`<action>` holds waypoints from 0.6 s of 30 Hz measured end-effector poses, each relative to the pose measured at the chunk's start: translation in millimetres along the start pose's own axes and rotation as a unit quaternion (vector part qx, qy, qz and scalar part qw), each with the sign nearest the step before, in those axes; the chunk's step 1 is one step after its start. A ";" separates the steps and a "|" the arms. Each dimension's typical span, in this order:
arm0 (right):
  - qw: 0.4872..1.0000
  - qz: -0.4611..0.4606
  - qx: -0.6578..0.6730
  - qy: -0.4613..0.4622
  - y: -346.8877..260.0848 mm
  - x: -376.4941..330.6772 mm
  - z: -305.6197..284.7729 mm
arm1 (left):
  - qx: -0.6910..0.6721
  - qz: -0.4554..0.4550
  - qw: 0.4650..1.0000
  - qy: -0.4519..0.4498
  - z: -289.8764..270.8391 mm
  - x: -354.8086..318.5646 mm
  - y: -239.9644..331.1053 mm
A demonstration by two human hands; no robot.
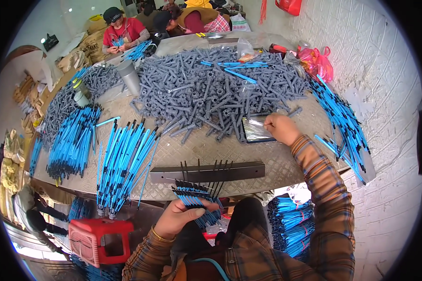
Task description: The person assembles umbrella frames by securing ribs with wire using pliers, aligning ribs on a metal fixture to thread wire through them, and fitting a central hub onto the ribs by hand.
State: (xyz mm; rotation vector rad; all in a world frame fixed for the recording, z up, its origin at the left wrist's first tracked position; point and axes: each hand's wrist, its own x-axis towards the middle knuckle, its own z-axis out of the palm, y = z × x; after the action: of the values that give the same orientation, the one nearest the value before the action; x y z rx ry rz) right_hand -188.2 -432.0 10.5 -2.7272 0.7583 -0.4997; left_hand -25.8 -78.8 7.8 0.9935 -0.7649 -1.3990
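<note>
A long bench (187, 152) is running beside a white brick wall (384, 84), carrying a heap of grey plastic parts (215, 89). The left hand (176, 218) is gripping a bundle of blue-and-black rods (197, 199) near the bench's front edge. The right hand (280, 128) is closing, fingers pinched, at the heap's edge, touching a dark phone (257, 129).

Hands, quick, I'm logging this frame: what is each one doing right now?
Left hand: closed around a bundle of blue rods.
Right hand: fingers curled at the phone beside the grey parts pile; whether it pinches anything cannot be told.
</note>
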 end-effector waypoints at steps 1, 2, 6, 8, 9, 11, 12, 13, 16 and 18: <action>1.000 -0.002 0.002 0.001 -3.2 1.0 0.3 | 0.006 0.007 1.000 0.004 0.9 -2.1 0.5; 1.000 -0.008 0.004 0.012 -6.9 1.6 0.2 | 0.011 0.014 1.000 0.008 1.7 -3.7 0.8; 0.999 -0.034 0.029 0.028 -18.7 -4.3 -0.4 | 0.010 0.019 1.000 0.018 3.5 -1.4 -3.0; 0.995 -0.064 0.075 0.015 -34.1 -14.9 -5.7 | 0.016 0.014 0.999 0.024 6.0 -2.0 0.8; 0.995 -0.064 0.078 0.010 -43.8 -21.0 -6.8 | 0.020 0.010 0.999 0.024 5.5 0.2 1.5; 0.988 -0.137 0.069 -0.013 -67.0 -34.6 -10.3 | 0.025 0.004 0.999 0.027 5.0 0.6 1.6; 0.982 -0.174 0.064 -0.022 -75.2 -39.3 -9.1 | 0.027 0.001 0.999 0.030 4.9 -0.1 2.2; 0.983 -0.171 0.063 -0.022 -78.4 -44.4 -7.3 | 0.028 -0.002 0.999 0.027 4.7 2.1 1.6; 0.983 -0.169 0.056 -0.048 -85.2 -56.6 -3.8 | 0.027 -0.004 0.999 0.023 5.5 4.4 -0.6; 0.984 -0.161 0.047 -0.053 -86.8 -61.5 -5.0 | 0.023 -0.003 0.999 0.027 6.4 5.3 -1.3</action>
State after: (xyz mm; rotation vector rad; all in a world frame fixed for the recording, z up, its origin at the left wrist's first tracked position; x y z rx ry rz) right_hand -200.9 -327.9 28.9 -2.7712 0.2589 -0.4371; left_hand -31.9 -84.6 8.6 1.0665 -0.7574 -1.3586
